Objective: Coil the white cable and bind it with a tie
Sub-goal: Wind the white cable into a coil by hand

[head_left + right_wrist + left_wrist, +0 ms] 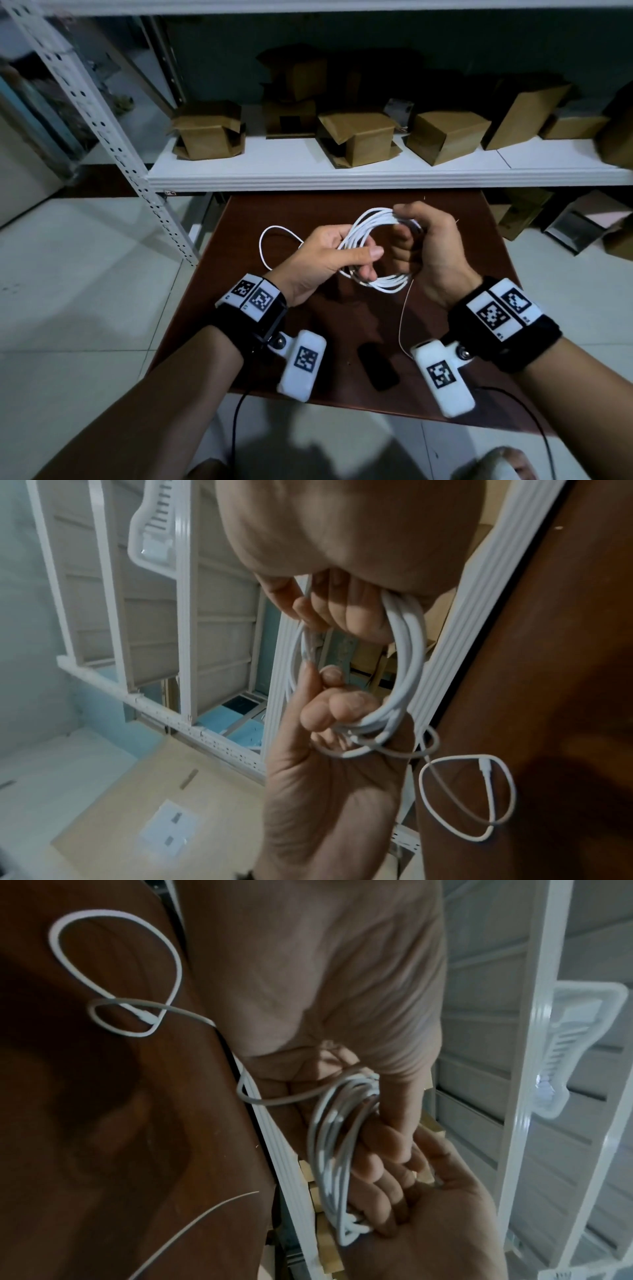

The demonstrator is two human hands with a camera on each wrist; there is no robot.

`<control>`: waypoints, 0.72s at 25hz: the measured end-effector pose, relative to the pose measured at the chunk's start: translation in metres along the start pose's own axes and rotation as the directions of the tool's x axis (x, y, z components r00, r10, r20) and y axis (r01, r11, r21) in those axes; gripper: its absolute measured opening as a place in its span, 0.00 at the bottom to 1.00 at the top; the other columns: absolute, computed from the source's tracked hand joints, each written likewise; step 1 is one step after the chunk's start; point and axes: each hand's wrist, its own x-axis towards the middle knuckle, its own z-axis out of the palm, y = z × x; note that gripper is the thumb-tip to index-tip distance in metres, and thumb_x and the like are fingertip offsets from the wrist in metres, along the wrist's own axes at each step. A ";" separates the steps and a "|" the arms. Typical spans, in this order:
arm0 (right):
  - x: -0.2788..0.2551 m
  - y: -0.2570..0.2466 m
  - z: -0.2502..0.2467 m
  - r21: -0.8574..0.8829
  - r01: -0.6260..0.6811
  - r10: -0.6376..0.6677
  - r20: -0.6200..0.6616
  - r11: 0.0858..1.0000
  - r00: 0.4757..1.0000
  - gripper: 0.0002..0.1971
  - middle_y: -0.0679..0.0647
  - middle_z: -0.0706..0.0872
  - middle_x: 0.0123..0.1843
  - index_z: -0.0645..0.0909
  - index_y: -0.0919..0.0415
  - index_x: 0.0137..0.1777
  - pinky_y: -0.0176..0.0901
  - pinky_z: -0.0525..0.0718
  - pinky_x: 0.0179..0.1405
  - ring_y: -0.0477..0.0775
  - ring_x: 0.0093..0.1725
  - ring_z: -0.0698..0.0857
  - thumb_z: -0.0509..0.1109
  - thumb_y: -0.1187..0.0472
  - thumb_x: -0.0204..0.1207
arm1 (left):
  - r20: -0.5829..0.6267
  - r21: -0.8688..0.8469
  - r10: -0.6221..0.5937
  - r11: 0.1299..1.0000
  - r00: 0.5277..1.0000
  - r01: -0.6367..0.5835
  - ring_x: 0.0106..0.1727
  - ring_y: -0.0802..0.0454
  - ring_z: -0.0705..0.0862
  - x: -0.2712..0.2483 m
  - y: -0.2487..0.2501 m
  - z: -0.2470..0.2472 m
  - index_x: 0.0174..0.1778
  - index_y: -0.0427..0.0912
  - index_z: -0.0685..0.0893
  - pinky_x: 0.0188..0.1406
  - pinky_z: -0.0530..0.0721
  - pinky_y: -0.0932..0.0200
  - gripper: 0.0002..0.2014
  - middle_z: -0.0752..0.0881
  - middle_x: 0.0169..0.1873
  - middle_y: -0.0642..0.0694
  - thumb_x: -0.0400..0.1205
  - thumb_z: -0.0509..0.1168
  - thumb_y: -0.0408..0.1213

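The white cable (376,253) is wound into a coil of several loops, held above the brown table (462,219). My left hand (363,265) grips the coil's near left side, thumb over the strands. My right hand (406,226) grips the far right side with curled fingers. In the left wrist view the coil (329,1150) runs through my curled fingers. The loose tail (270,246) with its connector (143,1016) lies looped on the table, left of my hands. A thin wire tie (404,315) hangs from under my right hand; its upper end is hidden.
A black flat object (376,370) lies on the table near its front edge. Behind the table a white shelf (376,174) carries several cardboard boxes (359,137). A perforated metal upright (113,144) stands at the left. More boxes (582,222) sit on the floor at the right.
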 end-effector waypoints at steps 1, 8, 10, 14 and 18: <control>0.000 -0.001 -0.001 0.070 0.006 -0.008 0.021 0.997 1.000 0.21 0.46 0.55 0.21 0.63 0.54 0.27 0.39 0.47 0.20 0.47 0.20 0.51 0.64 0.52 0.79 | -0.011 -0.070 0.006 0.997 1.000 -0.007 0.33 0.50 0.86 0.000 0.001 0.000 0.45 0.38 0.83 0.52 0.88 0.49 0.05 0.82 0.26 0.46 0.87 0.69 0.29; -0.008 -0.006 0.004 0.212 0.015 -0.038 0.106 0.977 0.994 0.18 0.47 0.60 0.19 0.71 0.60 0.29 0.44 0.76 0.31 0.50 0.22 0.55 0.60 0.56 0.81 | -0.054 -0.433 -0.047 0.901 0.997 0.019 0.23 0.57 0.66 0.006 0.023 -0.014 0.43 0.36 0.80 0.43 0.84 0.54 0.18 0.64 0.21 0.55 0.90 0.62 0.47; -0.007 -0.004 0.000 0.157 0.010 -0.026 0.104 0.988 0.994 0.17 0.49 0.62 0.19 0.72 0.62 0.31 0.49 0.86 0.43 0.54 0.24 0.58 0.61 0.56 0.81 | -0.094 -0.396 -0.091 0.917 0.991 0.047 0.21 0.58 0.62 0.006 0.024 -0.013 0.40 0.37 0.79 0.37 0.80 0.56 0.20 0.61 0.21 0.55 0.92 0.61 0.49; -0.005 -0.002 -0.003 0.064 -0.009 -0.002 0.171 0.998 0.985 0.19 0.52 0.61 0.20 0.73 0.63 0.32 0.54 0.86 0.50 0.55 0.22 0.68 0.64 0.54 0.83 | -0.206 -0.333 -0.127 0.941 0.970 0.052 0.20 0.59 0.58 0.007 0.025 -0.009 0.38 0.38 0.77 0.26 0.71 0.60 0.21 0.58 0.22 0.54 0.92 0.62 0.48; -0.002 0.003 -0.002 -0.058 0.040 -0.024 0.252 0.998 0.968 0.09 0.54 0.63 0.19 0.84 0.71 0.43 0.55 0.88 0.48 0.58 0.24 0.72 0.72 0.64 0.80 | -0.295 -0.243 -0.107 0.969 0.950 0.033 0.19 0.58 0.57 0.008 0.020 -0.003 0.37 0.39 0.75 0.21 0.67 0.63 0.21 0.59 0.22 0.53 0.93 0.60 0.48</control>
